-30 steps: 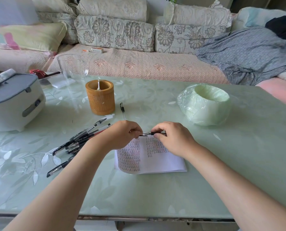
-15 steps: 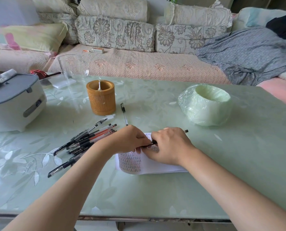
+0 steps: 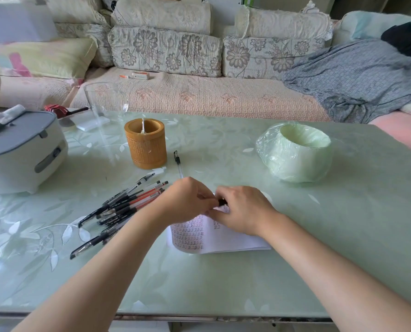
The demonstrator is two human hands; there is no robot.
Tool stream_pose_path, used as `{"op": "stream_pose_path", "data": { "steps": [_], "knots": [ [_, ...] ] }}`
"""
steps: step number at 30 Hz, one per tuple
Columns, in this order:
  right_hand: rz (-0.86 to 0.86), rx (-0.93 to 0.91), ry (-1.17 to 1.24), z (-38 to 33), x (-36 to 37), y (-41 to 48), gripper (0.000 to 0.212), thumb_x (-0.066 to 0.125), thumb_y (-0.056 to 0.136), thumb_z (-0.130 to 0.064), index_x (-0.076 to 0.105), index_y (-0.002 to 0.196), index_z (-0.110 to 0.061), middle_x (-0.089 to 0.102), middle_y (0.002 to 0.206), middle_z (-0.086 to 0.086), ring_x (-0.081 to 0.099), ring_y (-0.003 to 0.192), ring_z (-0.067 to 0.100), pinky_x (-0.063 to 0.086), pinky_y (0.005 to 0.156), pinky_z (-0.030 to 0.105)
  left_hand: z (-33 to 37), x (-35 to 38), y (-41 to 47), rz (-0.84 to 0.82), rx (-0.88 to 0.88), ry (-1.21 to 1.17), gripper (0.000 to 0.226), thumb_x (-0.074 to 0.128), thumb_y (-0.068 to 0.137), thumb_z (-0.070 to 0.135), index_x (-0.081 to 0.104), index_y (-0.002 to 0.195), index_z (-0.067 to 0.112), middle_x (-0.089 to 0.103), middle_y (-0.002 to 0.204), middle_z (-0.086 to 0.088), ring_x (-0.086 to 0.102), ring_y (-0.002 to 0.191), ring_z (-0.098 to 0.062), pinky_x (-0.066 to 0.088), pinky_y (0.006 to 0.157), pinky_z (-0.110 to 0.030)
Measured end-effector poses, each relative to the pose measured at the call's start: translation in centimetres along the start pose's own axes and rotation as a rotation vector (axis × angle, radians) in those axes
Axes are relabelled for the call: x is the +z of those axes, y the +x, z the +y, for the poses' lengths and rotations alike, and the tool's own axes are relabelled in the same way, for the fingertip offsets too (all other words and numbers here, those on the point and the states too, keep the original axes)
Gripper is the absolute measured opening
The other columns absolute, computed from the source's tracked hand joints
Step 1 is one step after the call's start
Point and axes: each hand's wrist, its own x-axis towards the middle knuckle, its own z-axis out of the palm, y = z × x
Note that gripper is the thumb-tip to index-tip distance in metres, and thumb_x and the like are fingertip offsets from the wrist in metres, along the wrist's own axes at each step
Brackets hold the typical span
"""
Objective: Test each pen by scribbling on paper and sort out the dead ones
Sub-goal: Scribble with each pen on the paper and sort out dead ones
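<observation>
Paper (image 3: 226, 242) lies nearest me on the glass-topped table (image 3: 223, 283), its left part filled with rows of small handwritten marks I can't read. Over its far edge my left hand (image 3: 187, 200) and right hand (image 3: 244, 210) meet, the fingers of both curled and pinching a black pen (image 3: 222, 202), mostly hidden. Left of them lies a heap of black and red pens (image 3: 125, 207); a single pen (image 3: 178, 162) lies beyond. Farther off, a bamboo pen holder (image 3: 147, 149) holds one thin white thing, and right of it stands a small bin lined with a green bag (image 3: 295, 159).
</observation>
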Motion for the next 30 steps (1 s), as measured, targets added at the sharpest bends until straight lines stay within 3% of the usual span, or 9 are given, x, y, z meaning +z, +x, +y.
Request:
{"op": "stream_pose_path", "data": {
  "steps": [3,7,11,16,19,23,26,28,30],
  "knots": [
    [0.031,0.017,0.284,0.5,-0.2,0.6,0.031,0.064,0.082,-0.030,0.045,0.106,-0.027,0.059,0.093,-0.005,0.057,0.083,0.016,0.045,0.070,0.030,-0.8,-1.2,0.5,0.122,0.009,0.015,0.011,0.067,0.086,0.028,0.074,0.078,0.025,0.070,0.067,0.002,0.063,0.063,-0.022,0.053,0.061,-0.037],
    [0.118,0.060,0.336,1.3,-0.5,1.2,0.030,0.061,0.079,-0.004,0.050,0.095,-0.027,0.051,0.094,-0.007,0.051,0.080,0.001,0.036,0.068,0.011,-2.6,-2.9,0.6,0.224,-0.014,0.005,0.014,0.062,0.091,0.024,0.068,0.080,0.029,0.069,0.074,0.007,0.065,0.070,-0.012,0.054,0.065,-0.028],
    [0.167,0.118,0.437,0.7,-0.2,1.5,0.020,0.076,0.076,-0.009,0.066,0.080,-0.026,0.062,0.079,-0.008,0.057,0.070,0.005,0.044,0.067,0.019,-3.7,-3.9,0.2,0.241,0.017,0.043,0.011,0.061,0.093,0.021,0.068,0.087,0.027,0.068,0.078,0.010,0.064,0.071,-0.008,0.052,0.065,-0.024],
    [0.072,0.163,0.499,-0.7,0.0,2.4,0.011,0.078,0.077,-0.020,0.075,0.084,-0.027,0.068,0.073,-0.012,0.060,0.065,0.000,0.046,0.065,0.015,-5.0,-5.0,-1.1,0.300,0.036,0.111,0.011,0.063,0.092,0.026,0.070,0.099,0.029,0.067,0.089,0.012,0.061,0.080,-0.008,0.045,0.064,-0.016],
    [0.110,0.208,0.473,-1.6,-0.1,3.6,0.008,0.077,0.079,-0.021,0.077,0.087,-0.025,0.072,0.078,-0.013,0.064,0.074,0.000,0.046,0.069,0.013,-6.6,-5.7,-2.2,0.310,0.015,0.250,0.028,0.065,0.090,0.036,0.061,0.118,0.032,0.057,0.103,0.011,0.057,0.083,-0.011,0.047,0.072,-0.026],
    [0.171,0.254,0.464,-3.0,0.5,5.4,0.007,0.076,0.080,-0.017,0.077,0.085,-0.023,0.068,0.075,-0.013,0.061,0.071,-0.001,0.039,0.063,0.004,-7.6,-6.1,-3.9,0.335,0.049,0.388,0.045,0.065,0.089,0.039,0.051,0.129,0.024,0.049,0.099,0.009,0.050,0.084,-0.011,0.044,0.072,-0.025],
    [0.208,0.246,0.460,-3.9,1.1,6.6,0.007,0.075,0.082,-0.016,0.077,0.086,-0.021,0.068,0.076,-0.012,0.059,0.071,-0.001,0.037,0.062,0.001,-7.7,-5.8,-4.9,0.318,-0.019,0.389,0.062,0.063,0.089,0.039,0.031,0.140,0.024,0.053,0.096,0.005,0.053,0.084,-0.015,0.048,0.071,-0.029],
    [0.269,0.278,0.445,-3.9,1.3,7.4,0.007,0.074,0.082,-0.015,0.077,0.087,-0.019,0.071,0.079,-0.007,0.061,0.073,0.005,0.040,0.064,0.008,-8.2,-5.6,-5.2,0.313,-0.061,0.370,0.065,0.063,0.089,0.037,0.026,0.141,0.022,0.053,0.090,0.004,0.054,0.080,-0.019,0.050,0.069,-0.034],
    [0.319,0.343,0.416,-3.5,1.5,8.1,0.006,0.072,0.082,-0.015,0.077,0.087,-0.016,0.073,0.083,-0.003,0.063,0.078,0.011,0.043,0.072,0.018,-8.7,-5.5,-5.5,0.280,-0.069,0.393,0.052,0.063,0.088,0.035,0.038,0.131,0.021,0.049,0.088,0.005,0.054,0.082,-0.023,0.046,0.067,-0.033]
  ]
}}
